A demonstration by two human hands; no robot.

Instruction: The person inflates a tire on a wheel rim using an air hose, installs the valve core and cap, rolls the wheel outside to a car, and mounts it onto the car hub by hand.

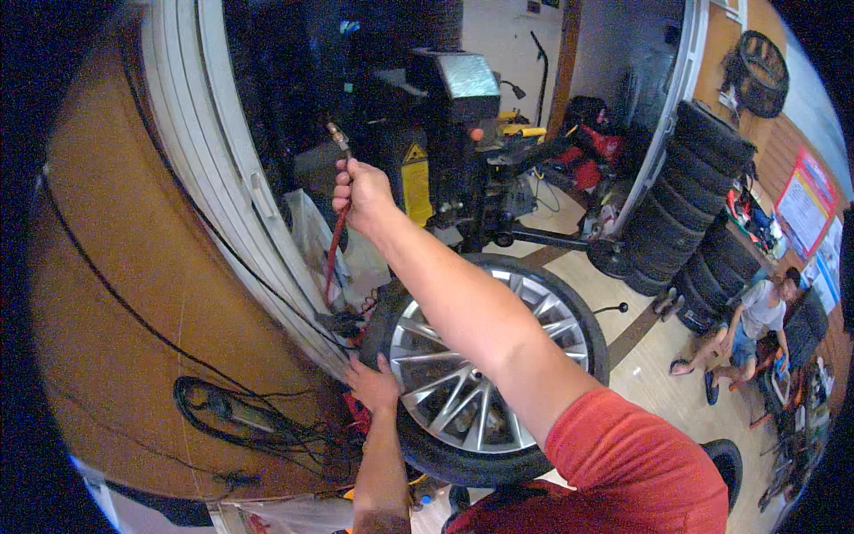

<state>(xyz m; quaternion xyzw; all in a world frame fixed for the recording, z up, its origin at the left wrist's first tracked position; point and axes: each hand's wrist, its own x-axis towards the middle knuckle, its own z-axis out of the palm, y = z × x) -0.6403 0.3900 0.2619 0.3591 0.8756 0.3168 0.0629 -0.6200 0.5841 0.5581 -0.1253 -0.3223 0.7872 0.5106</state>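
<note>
My right hand [363,193] is stretched out and closed around a red air hose [331,257]. A metal fitting [338,137] sticks up past the fist, and the hose hangs below it. Flat against the left side of a mounted car tire [490,466], my left hand [375,387] has its fingers spread and grips nothing. The tire sits on a silver multi-spoke alloy wheel [460,364] that faces up. My right forearm crosses above the wheel and hides part of its spokes and upper rim.
Behind the wheel stands a tire changer [460,100] with a yellow warning label [416,187]. Stacked tires [667,213] line the right wall, where a person [754,320] sits. Black cables [160,340] run along the brown wall at left, beside a white door frame [233,167].
</note>
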